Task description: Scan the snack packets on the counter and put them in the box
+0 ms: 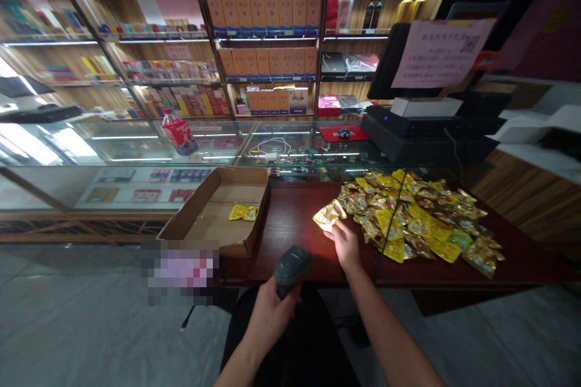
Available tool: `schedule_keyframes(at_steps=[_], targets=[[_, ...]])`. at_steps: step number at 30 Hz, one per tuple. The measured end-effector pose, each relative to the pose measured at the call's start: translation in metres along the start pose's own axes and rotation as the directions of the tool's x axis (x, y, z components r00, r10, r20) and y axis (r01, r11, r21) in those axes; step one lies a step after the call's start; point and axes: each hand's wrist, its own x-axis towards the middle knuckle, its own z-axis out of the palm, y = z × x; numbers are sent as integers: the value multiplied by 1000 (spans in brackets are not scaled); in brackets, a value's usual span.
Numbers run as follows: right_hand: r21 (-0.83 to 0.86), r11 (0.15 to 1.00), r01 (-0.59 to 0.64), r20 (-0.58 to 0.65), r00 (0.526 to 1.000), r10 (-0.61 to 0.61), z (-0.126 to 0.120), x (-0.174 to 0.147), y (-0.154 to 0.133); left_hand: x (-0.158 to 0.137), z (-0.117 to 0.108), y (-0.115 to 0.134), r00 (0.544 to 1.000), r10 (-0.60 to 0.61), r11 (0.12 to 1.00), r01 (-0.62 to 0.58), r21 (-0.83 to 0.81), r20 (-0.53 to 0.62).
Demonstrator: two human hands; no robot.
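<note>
My left hand [271,309] is wrapped round the handle of a dark barcode scanner [294,265], held at the table's front edge with its head toward the right. Between the fingers of my right hand [345,247] is a shiny gold snack packet [329,215], brightly lit, just above the dark red table [293,217]. To its right lies a large heap of gold and yellow snack packets [408,217]. On the left stands a shallow open cardboard box [213,217], with a yellow packet [242,213] lying flat inside.
Behind the table runs a glass counter [218,142] bearing a red-labelled bottle [178,132], a white cable [272,148] and a mouse [344,133] on a red pad. A monitor [388,60] with a paper sheet stands at the right. A dark cord crosses the packet heap.
</note>
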Motion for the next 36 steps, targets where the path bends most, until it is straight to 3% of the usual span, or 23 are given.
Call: schedule_keyframes(at_steps=[6,11,14,16,19,23,26,28,31,36], targets=[[-1,1000,20,36,999,-20,1,-1,-3,3,2,1,999,36,999,-36,6,-5],[-86,996,34,-18,999,-35,0,0,1,32,1,-12,999,36,997,-37,-61,-18],[-92,995,-45,-60,997,39,1,4,-6,58,-1,-24,1000,-14,991,11,-133,-22],[-123,987,-108,-19,994,106,9,7,-19,71,-2,-31,999,-36,982,35,-186,-6],[-236,971,-41,165,983,81,40,8,-50,79,-3,-39,999,-37,975,37,-220,1],[-323,943,76,453,887,84,122,3,-83,79,-4,-40,999,-36,977,37,-208,11],[-347,933,99,528,842,107,182,4,-89,79,-6,-39,999,-49,978,46,-204,-8],[-364,922,131,529,844,89,201,10,-87,81,-7,-39,998,-63,980,60,-188,-9],[-417,887,198,446,895,10,185,28,-84,84,-7,-42,998,-69,981,68,-180,-1],[-621,747,236,176,971,-160,76,65,-82,85,-7,-47,1000,-23,976,26,-217,13]])
